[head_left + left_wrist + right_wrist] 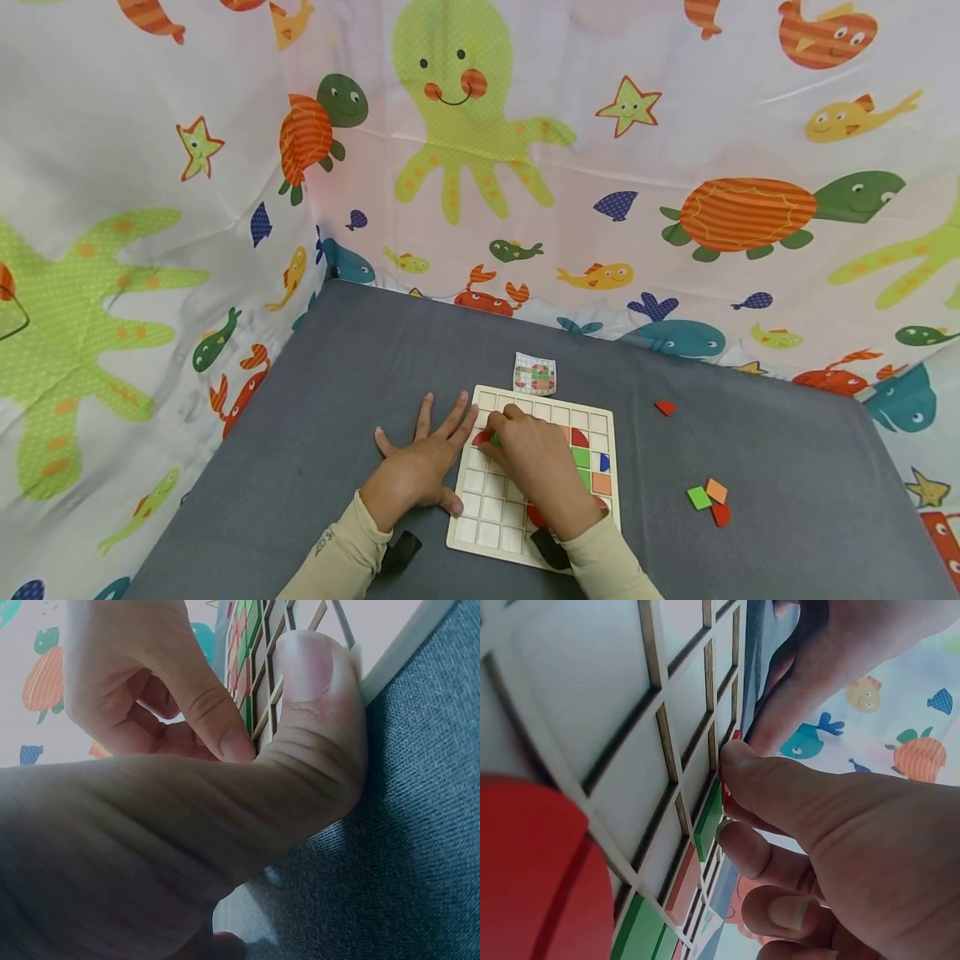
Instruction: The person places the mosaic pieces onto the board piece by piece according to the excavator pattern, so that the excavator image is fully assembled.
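A wooden grid board [480,546] lies on the grey cloth, with red, green and orange pieces in several of its cells. My left hand [420,471] has its fingers spread straight along the board's left edge; its thumb [307,682] touches the rim. Reaching over the board, my right hand [538,467] pinches a red piece [725,796] between thumb and index finger at the left columns. The fingers hide most of that piece. Beside it sits a green square [710,821], and an orange square [682,885] is in a nearby cell.
A small printed pattern card [535,374] lies behind the board. To the right are a lone red piece [665,407] and a group with a green square [699,498], an orange square [716,490] and a red piece [721,516]. A sea-animal curtain [570,183] surrounds the table.
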`<state>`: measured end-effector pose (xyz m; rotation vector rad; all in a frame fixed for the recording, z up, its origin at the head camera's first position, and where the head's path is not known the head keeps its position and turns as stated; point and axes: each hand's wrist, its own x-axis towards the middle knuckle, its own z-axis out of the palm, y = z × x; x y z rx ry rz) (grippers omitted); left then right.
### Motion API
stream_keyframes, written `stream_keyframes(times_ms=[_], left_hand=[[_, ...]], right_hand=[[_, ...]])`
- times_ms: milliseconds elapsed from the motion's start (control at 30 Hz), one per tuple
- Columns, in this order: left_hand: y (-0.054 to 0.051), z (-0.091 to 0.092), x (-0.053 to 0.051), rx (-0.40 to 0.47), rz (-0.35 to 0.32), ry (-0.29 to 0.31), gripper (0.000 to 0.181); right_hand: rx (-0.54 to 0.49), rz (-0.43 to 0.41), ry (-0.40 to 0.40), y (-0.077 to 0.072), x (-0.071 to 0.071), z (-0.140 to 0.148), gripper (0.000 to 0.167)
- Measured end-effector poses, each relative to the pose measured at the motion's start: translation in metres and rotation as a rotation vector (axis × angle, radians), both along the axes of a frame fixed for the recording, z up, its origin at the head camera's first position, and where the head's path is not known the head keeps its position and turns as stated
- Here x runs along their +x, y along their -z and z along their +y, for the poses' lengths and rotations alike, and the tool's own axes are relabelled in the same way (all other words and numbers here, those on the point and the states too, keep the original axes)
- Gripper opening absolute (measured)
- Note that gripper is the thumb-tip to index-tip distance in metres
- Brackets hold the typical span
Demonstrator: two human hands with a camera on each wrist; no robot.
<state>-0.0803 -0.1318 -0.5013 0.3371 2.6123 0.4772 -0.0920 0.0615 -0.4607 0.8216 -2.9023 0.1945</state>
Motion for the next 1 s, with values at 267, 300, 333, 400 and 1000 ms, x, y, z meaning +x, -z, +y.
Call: stream_keyframes(times_ms=[267, 300, 333, 400, 1000], left_hand=[[-0.028, 0.003, 0.006, 0.002, -0.037, -0.005, 0.144], [-0.033, 0.004, 0.007, -0.006, -0.036, -0.005, 0.143], [-0.037, 0.004, 0.008, -0.011, -0.031, -0.007, 0.142], [-0.044, 0.005, 0.01, -0.022, -0.022, -0.011, 0.14], [-0.051, 0.005, 0.015, 0.028, -0.007, -0.009, 0.138]], right_hand=[[-0.027, 0.02, 0.009, -0.002, 0.002, 0.005, 0.03], [-0.038, 0.023, 0.009, -0.002, 0.002, 0.006, 0.03], [-0.049, 0.021, 0.009, -0.003, 0.002, 0.007, 0.03], [-0.071, 0.011, 0.012, -0.005, 0.002, 0.01, 0.029], [-0.157, -0.157, 0.207, -0.009, -0.003, 0.075, 0.032]])
